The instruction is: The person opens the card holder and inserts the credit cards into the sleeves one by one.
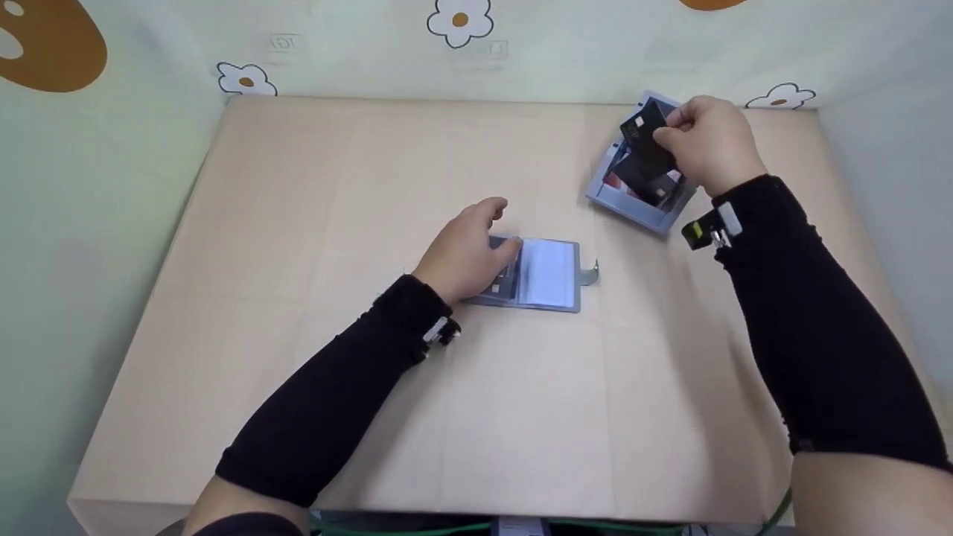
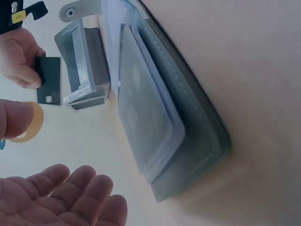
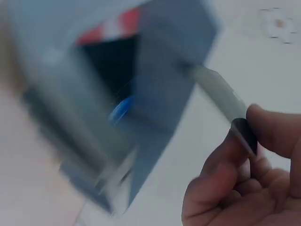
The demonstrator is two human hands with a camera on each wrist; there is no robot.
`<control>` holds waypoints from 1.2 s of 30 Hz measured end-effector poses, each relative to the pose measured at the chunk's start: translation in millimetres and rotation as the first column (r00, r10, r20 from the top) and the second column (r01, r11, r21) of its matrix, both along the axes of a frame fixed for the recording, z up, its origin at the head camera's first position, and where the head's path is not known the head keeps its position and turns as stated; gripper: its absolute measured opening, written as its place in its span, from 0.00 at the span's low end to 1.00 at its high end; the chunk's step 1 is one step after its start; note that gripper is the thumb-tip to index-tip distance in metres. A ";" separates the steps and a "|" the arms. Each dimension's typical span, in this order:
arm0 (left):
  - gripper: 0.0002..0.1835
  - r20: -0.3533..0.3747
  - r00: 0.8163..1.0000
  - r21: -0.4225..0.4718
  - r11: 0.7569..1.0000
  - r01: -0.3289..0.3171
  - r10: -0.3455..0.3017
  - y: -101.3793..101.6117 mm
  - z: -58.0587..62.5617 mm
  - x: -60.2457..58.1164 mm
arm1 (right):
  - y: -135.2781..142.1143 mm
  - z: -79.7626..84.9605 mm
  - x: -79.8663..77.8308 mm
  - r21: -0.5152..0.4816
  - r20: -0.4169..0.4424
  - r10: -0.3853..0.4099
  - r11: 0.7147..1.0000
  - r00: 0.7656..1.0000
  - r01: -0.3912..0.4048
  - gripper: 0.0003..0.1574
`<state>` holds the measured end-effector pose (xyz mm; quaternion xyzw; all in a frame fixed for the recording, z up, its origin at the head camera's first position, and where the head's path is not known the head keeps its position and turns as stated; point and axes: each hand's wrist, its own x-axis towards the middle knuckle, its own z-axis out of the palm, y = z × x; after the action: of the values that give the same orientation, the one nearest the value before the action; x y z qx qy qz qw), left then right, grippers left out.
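Observation:
My right hand pinches a black card by its edge, between thumb and fingers, over a grey open box. Inside the box lies another dark card with something red and white under it. Nearer the middle of the table, a grey card wallet lies spread open, its snap strap out to the right. My left hand is over the wallet's left half, hiding part of it, fingers loosely extended. The left wrist view shows clear sleeves standing up from the wallet cover.
A pale beige cover lies over the table. Light walls with printed flowers enclose the back and sides. The box stands toward the back right. Green cable runs below the front edge.

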<state>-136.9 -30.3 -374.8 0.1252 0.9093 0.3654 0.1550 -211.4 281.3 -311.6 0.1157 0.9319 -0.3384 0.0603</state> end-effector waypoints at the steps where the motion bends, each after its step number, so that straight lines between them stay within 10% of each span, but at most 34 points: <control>1: 0.36 0.001 1.000 0.018 1.000 -0.006 0.005 0.9 0.9 -0.1 | -5.1 0.8 5.0 -0.085 -0.018 -0.018 0.996 1.000 0.017 0.15; 6: 0.38 0.034 0.999 0.136 0.990 -0.040 0.036 8.0 4.3 -0.2 | -38.3 -7.3 30.4 -0.447 -0.068 -0.037 0.894 0.997 0.003 0.21; 12: 0.40 0.067 0.996 0.290 0.955 -0.068 0.051 15.8 2.2 -1.9 | -80.1 -27.4 50.1 -0.603 -0.136 0.017 0.792 0.991 -0.096 0.24; 21: 0.42 0.161 0.984 0.526 0.837 -0.153 0.078 16.7 -1.4 -2.2 | -105.8 -43.7 61.4 -0.574 -0.131 0.134 0.797 0.982 -0.185 0.25; 30: 0.43 0.180 0.974 0.397 0.896 -0.200 0.138 3.9 -6.3 3.5 | -80.6 -37.3 69.7 -0.124 -0.165 0.393 0.902 0.905 -0.414 0.26; 36: 0.42 0.137 0.985 0.273 0.952 -0.138 0.103 -7.9 -11.7 6.6 | -62.7 -42.9 84.1 0.185 -0.106 0.560 0.823 0.822 -0.537 0.36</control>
<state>-130.3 -38.2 -386.4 0.0676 0.8429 0.5067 0.1680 -127.4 218.6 -354.5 -0.1802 0.9497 -0.2452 0.0737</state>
